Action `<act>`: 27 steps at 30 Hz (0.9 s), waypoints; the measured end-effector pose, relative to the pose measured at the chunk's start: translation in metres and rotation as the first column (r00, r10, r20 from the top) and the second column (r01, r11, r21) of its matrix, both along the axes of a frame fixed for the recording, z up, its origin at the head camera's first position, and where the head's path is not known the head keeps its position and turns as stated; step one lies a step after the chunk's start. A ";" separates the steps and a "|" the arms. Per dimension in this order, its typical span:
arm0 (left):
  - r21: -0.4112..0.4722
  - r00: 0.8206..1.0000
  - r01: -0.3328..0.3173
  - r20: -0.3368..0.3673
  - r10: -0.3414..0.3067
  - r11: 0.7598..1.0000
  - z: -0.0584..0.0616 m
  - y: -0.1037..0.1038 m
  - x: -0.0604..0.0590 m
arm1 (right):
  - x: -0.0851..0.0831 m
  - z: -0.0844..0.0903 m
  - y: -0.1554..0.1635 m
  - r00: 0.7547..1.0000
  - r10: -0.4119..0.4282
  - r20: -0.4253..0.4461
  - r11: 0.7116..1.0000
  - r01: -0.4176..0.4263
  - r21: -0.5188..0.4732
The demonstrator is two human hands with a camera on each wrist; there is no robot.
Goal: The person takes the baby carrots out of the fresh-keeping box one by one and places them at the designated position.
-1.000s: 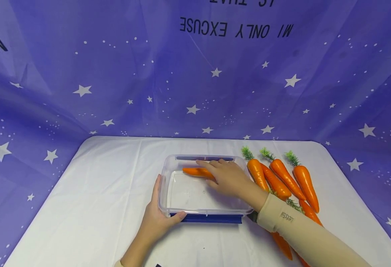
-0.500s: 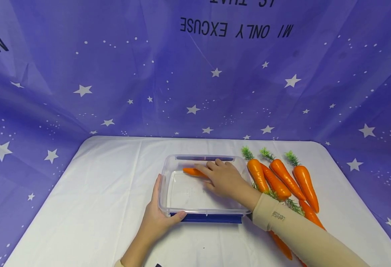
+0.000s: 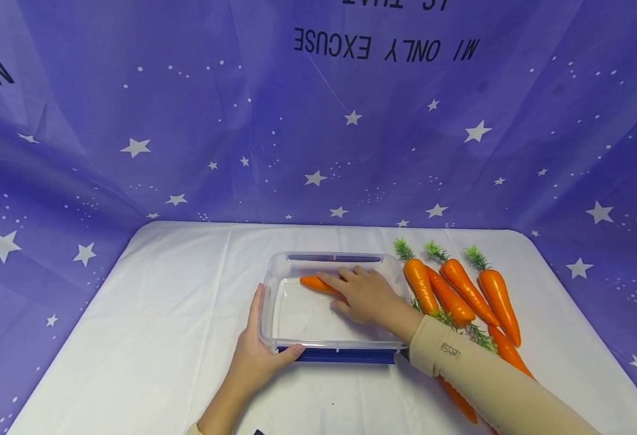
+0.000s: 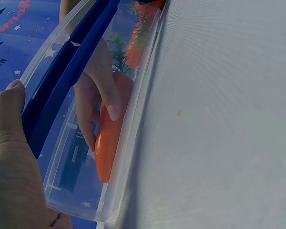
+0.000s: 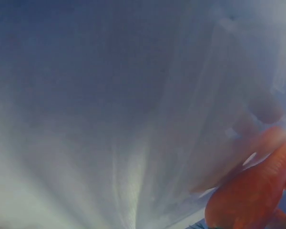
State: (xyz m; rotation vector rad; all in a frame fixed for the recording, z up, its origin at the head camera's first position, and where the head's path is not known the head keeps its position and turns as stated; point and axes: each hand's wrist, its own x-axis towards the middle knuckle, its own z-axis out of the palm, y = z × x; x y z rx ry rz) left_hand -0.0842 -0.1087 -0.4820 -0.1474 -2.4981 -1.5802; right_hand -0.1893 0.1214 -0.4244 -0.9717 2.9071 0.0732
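Observation:
A clear plastic food container [image 3: 336,345] with dark blue side latches sits on the white-covered table. My left hand [image 3: 258,353] grips its near left corner, thumb by the front rim and fingers along the left wall. Inside the container, my right hand [image 3: 366,295] holds an orange carrot [image 3: 317,284] with its tip pointing left. In the left wrist view the same carrot [image 4: 107,152] shows through the clear wall, low in the container, green top toward the right end. The right wrist view is hazy, with the carrot's thick end [image 5: 250,198] at lower right.
Several more carrots with green tops lie right of the container, among them one at the far right [image 3: 499,302] and one beside the container wall [image 3: 419,284]. My right forearm covers some. A dark object [image 3: 259,432] peeks in at the bottom edge. A purple starry curtain [image 3: 318,121] stands behind.
My right hand has shifted slightly right and toward me, and the carrot in it has come a little nearer and tilted. My left hand has stayed on the container.

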 end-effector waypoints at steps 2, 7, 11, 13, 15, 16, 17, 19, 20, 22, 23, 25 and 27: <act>0.000 1.000 0.003 0.002 -0.003 1.000 0.000 0.000 0.000 | -0.001 0.000 0.000 1.000 -0.007 0.011 1.000 0.007 0.002; 0.008 1.000 0.007 -0.002 -0.007 1.000 0.000 0.001 0.000 | -0.003 -0.001 0.001 1.000 -0.014 0.024 1.000 0.014 0.014; 0.005 1.000 0.009 -0.009 -0.009 1.000 0.001 0.001 0.000 | -0.004 -0.001 0.001 0.999 -0.012 0.039 1.000 0.012 0.009; 0.011 1.000 -0.001 -0.001 0.001 1.000 0.006 0.003 0.002 | -0.004 -0.002 0.001 0.999 -0.008 0.048 1.000 0.008 0.000; 0.017 1.000 -0.008 0.015 0.007 1.000 0.008 0.003 0.003 | -0.005 -0.003 0.001 0.998 -0.006 0.057 1.000 0.007 -0.009; 0.017 1.000 -0.009 0.017 0.008 1.000 0.008 0.003 0.003 | -0.005 -0.004 0.001 0.998 -0.005 0.062 1.000 0.006 -0.016; 0.018 1.000 -0.010 0.021 0.009 1.000 0.008 0.003 0.003 | -0.006 -0.004 0.001 0.998 -0.006 0.067 1.000 0.007 -0.015; 0.018 1.000 -0.010 0.019 0.010 1.000 0.006 0.003 0.001 | -0.007 -0.006 0.001 0.997 -0.013 0.080 1.000 0.014 -0.015; 0.017 1.000 -0.008 0.018 0.008 1.000 0.002 0.002 0.000 | -0.007 -0.007 0.001 0.996 -0.016 0.090 1.000 0.018 -0.018; 0.010 1.000 -0.005 0.006 0.005 1.000 0.000 0.001 0.000 | -0.008 -0.007 0.000 0.994 -0.021 0.105 0.999 0.023 -0.026; 0.010 1.000 -0.006 0.003 0.006 1.000 0.000 0.001 0.000 | -0.008 -0.007 -0.001 0.993 -0.024 0.114 0.999 0.028 -0.028; 0.006 1.000 -0.005 -0.004 0.005 1.000 0.001 0.001 0.000 | -0.008 -0.006 -0.001 0.992 -0.025 0.125 0.999 0.031 -0.045; 0.000 1.000 -0.003 -0.008 0.003 1.000 0.001 0.001 0.000 | -0.007 -0.005 -0.002 0.991 -0.023 0.128 0.998 0.031 -0.055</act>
